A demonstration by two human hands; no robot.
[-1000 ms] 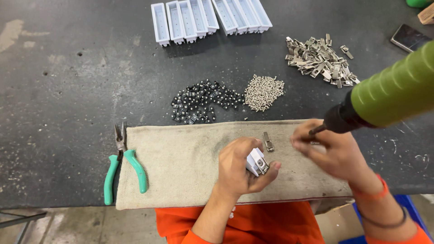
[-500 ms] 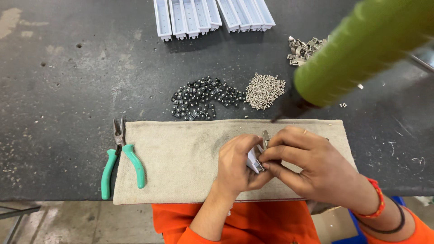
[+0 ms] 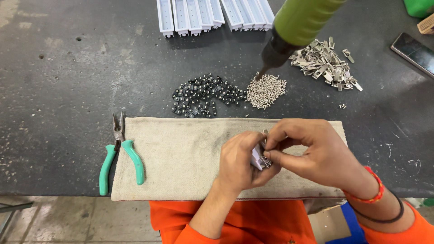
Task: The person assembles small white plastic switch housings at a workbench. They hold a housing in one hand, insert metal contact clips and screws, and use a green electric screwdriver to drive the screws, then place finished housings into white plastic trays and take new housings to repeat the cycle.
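Note:
My left hand point(image 3: 242, 162) grips a small white plastic piece with a metal part point(image 3: 260, 158) over the beige cloth point(image 3: 176, 158). My right hand point(image 3: 312, 151) meets it from the right, its thumb and fingers pinching the metal part at the top of the piece. Both hands hide most of the piece. A green electric screwdriver point(image 3: 294, 27) hangs above the table, its tip over the pile of small silver screws point(image 3: 266, 90).
Green-handled pliers point(image 3: 120, 153) lie at the cloth's left edge. A pile of small black parts point(image 3: 201, 96) and a pile of metal clips point(image 3: 323, 63) sit behind the cloth. White plastic housings point(image 3: 212, 13) stand at the back. A phone point(image 3: 416, 52) lies far right.
My right hand let go of the screwdriver and came to the piece in my left hand. The screwdriver swung up and left, off toward the screws.

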